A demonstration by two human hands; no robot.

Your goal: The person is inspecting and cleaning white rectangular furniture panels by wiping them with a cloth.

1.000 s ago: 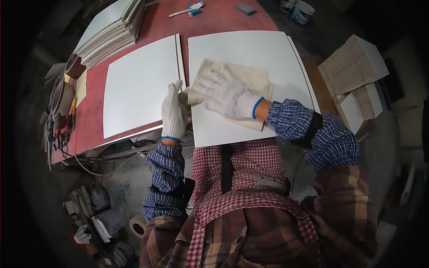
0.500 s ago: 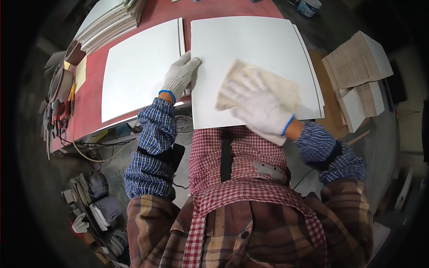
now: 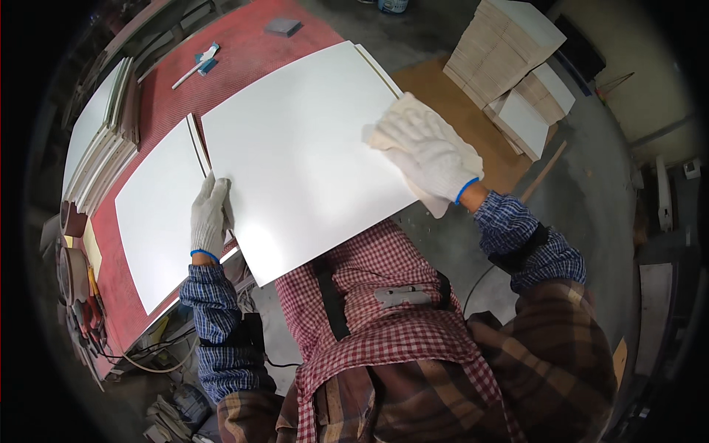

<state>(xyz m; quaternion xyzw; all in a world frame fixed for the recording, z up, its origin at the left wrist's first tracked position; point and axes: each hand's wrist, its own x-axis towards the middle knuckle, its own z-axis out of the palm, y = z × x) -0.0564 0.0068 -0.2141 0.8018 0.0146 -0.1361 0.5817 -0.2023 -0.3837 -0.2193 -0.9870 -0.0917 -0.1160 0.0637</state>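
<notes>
A large white board (image 3: 303,148) lies at a slant on top of another board, its near edge jutting past the table toward my apron. At its left edge is my left hand (image 3: 210,214), in a white knit glove, closed on the rim; its fingertips are partly hidden. My right hand (image 3: 425,151), gloved alike, presses a cream cloth (image 3: 464,153) against the board's right edge. Part of the cloth hangs beyond that edge. Left of my left hand, a second white board (image 3: 159,214) rests on the red table (image 3: 255,37).
Stacked boards (image 3: 100,140) stand at the table's far left. A grey block (image 3: 283,27) and a white-handled tool (image 3: 196,70) lie at the back. Wooden panels (image 3: 498,55) are piled on the right beyond brown sheeting (image 3: 425,85). Tape rolls (image 3: 74,275) sit at the left edge.
My right hand and the cloth have slid from the board's middle to its right edge. My left hand stays at the left edge. The view has turned, so the table appears tilted.
</notes>
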